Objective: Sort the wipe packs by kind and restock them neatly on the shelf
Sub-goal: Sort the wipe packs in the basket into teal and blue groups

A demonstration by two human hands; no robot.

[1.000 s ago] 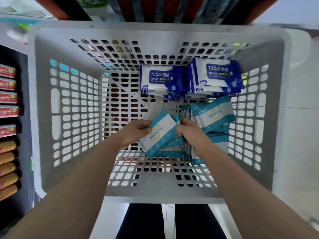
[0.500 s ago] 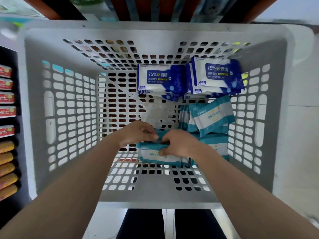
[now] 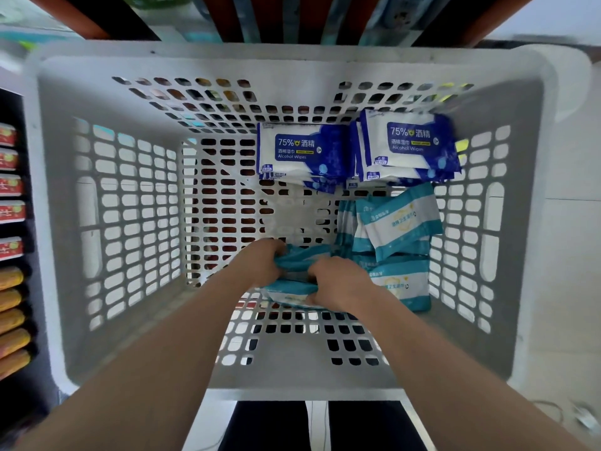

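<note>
Reaching down into the white slotted basket with both bare forearms stretched forward and converging near its floor. Gripping one end of a small bundle of teal-and-white wipe packs with the left hand, fingers curled over the bundle's upper edge. Clamping the other end with the right hand, knuckles up, fingers folded round the packs, thumb hidden. Squeezing the bundle between the two hands, low over the basket floor.

Lying just right of the right hand, touching the held bundle: more loose teal packs, stacked and tilted against the basket's right wall, their pale print too blurred for reading. Sitting beyond both hands, against the far wall: two piles of blue alcohol wipe packs, the second pile standing further right, each showing "75% 酒精", "酒精湿巾" and "Alcohol Wipes".

Showing well left of the left hand, outside the basket: red-labelled goods and, nearer, yellow packets, lettering unreadable.
</note>
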